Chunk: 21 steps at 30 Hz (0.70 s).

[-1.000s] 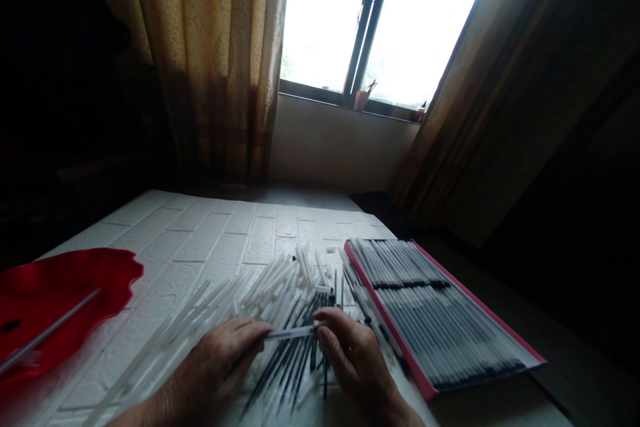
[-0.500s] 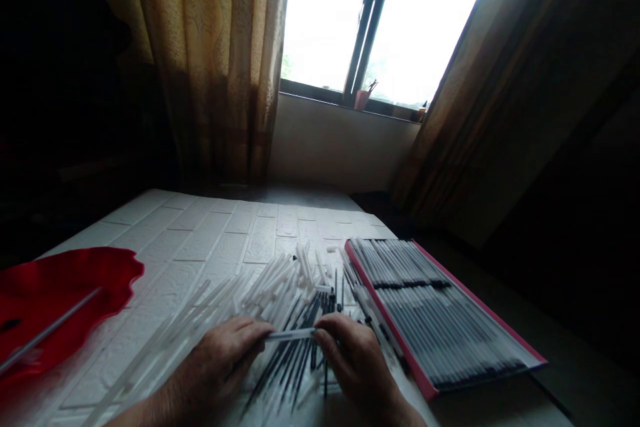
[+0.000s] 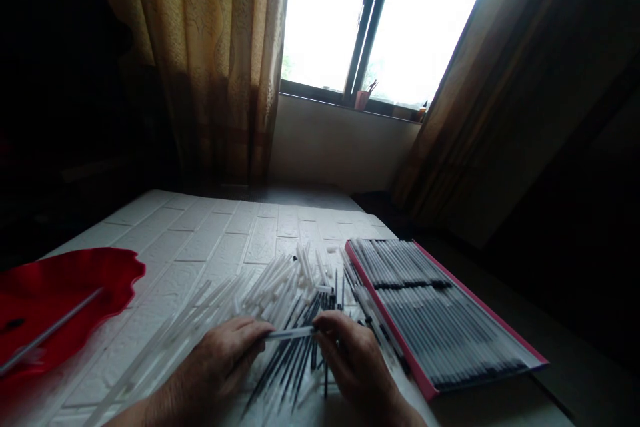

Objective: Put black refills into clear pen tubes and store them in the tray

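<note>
My left hand (image 3: pixel 223 350) and my right hand (image 3: pixel 355 350) hold a translucent pen (image 3: pixel 293 333) level between them. Each hand pinches one end, the right one at a dark tip. Below and beyond the fingers, thin black pen refills (image 3: pixel 287 363) lie in a loose fan. Behind them is a heap of whitish pen barrels (image 3: pixel 273 283), and longer clear tubes (image 3: pixel 165 327) stretch along beside my left hand. To the right of my right hand stands a pink-edged box (image 3: pixel 421 373) packed with rows of clear pens with black ends.
On the left sits a red wavy-rimmed dish (image 3: pixel 105 267) with a clear tube (image 3: pixel 55 327) lying in it. The table has a white brick-patterned cover (image 3: pixel 200 240). Curtains (image 3: pixel 215 47) frame a bright window, and a small pink cup (image 3: pixel 362 100) stands on its sill.
Almost nothing differs. My right hand has shifted very slightly at its end of the pen, and a dark tip now shows more there.
</note>
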Available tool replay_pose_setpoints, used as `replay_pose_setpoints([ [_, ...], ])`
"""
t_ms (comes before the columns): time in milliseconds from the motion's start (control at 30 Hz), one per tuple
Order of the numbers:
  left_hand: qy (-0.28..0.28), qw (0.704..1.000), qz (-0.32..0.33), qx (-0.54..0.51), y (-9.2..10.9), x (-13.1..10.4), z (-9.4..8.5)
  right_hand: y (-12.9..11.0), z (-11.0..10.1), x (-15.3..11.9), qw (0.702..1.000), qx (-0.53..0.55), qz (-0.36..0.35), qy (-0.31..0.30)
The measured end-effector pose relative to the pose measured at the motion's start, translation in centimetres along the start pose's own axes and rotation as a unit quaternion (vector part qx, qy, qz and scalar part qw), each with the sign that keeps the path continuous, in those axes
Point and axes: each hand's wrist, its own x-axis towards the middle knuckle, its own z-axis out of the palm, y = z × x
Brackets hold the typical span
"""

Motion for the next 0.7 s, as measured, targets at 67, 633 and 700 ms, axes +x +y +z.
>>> replay_pose_setpoints([
  [67, 0.002, 1.0, -0.001, 0.001, -0.13, -0.06, 0.07, 0.05, 0.06, 0.04, 1.0, 0.003, 0.0, 0.006],
  [633, -0.018, 1.0, 0.003, -0.011, -0.2, -0.06, -0.08, 0.38, 0.09, -0.1, 0.996, 0.025, 0.076, -0.026],
  [700, -0.004, 1.0, 0.011, -0.014, -0.34, -0.16, 0.02, 0.4, 0.06, -0.05, 0.996, 0.028, 0.077, -0.032],
])
